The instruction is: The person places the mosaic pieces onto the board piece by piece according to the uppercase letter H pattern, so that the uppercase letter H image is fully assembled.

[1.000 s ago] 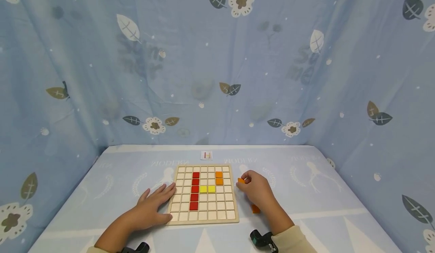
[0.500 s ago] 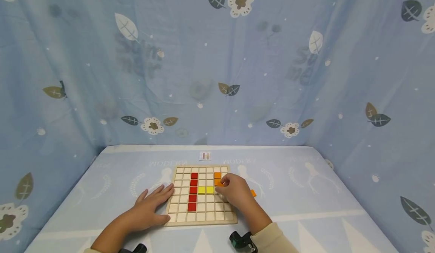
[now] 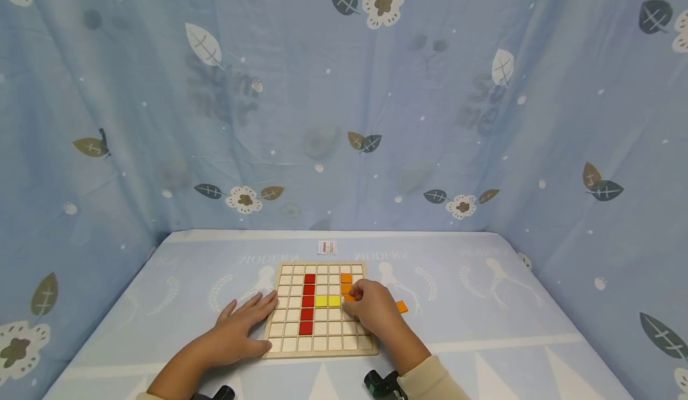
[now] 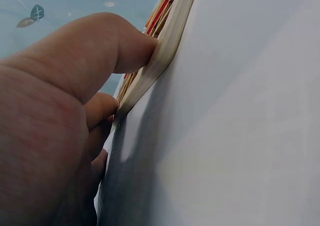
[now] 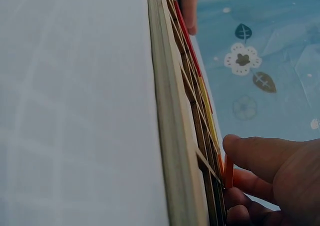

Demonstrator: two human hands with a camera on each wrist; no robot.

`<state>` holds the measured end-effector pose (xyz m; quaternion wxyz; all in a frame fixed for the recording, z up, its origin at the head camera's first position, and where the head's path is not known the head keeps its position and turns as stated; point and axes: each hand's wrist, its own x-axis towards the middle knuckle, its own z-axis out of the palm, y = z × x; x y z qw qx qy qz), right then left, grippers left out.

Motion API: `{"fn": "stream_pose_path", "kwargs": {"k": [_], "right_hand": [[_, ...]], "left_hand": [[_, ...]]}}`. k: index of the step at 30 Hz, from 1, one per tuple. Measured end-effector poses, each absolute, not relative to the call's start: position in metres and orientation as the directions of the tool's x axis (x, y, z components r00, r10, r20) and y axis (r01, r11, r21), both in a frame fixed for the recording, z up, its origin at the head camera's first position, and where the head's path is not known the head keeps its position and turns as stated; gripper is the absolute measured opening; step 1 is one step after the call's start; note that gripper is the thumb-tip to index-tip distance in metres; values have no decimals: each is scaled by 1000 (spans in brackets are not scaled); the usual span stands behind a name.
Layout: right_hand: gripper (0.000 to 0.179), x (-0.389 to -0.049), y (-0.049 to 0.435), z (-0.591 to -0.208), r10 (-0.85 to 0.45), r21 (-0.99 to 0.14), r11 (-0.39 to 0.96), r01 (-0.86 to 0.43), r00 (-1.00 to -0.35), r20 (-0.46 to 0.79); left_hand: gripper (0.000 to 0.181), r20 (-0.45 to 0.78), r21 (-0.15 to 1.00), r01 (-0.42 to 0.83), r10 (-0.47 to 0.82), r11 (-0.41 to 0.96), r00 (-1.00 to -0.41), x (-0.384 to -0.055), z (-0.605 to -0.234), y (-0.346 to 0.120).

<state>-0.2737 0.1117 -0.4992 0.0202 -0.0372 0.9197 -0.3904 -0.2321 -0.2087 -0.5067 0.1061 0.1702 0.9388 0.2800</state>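
Observation:
A wooden grid board (image 3: 322, 354) lies on the table. In it sit a column of red tiles (image 3: 307, 300), two yellow tiles (image 3: 328, 301) and a short column of orange tiles (image 3: 346, 283). My right hand (image 3: 376, 310) is over the board's right part, pinching an orange tile (image 5: 229, 172) between thumb and fingertips; the right wrist view has this tile on edge, close to the grid. With fingers spread, my left hand (image 3: 242, 328) rests along the board's left side. Its thumb (image 4: 137, 50) touches the board's rim in the left wrist view.
One loose orange tile (image 3: 401, 307) lies on the table right of the board, beyond my right hand. Behind the board is a small printed card (image 3: 326, 247) with a coloured pattern. A blue patterned curtain (image 3: 344, 119) encloses the table's back and sides.
My right hand has carried the orange tile from right of the board leftward onto it, beside the yellow tiles. The left hand stays in place.

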Motion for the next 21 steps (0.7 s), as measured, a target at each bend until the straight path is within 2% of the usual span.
{"fn": "stream_pose_path", "kwargs": {"k": [21], "right_hand": [[28, -279, 106, -503, -79, -683, 728, -63, -997, 8]], "left_hand": [[94, -120, 547, 245, 365, 800, -923, -234, -509, -208]]}}
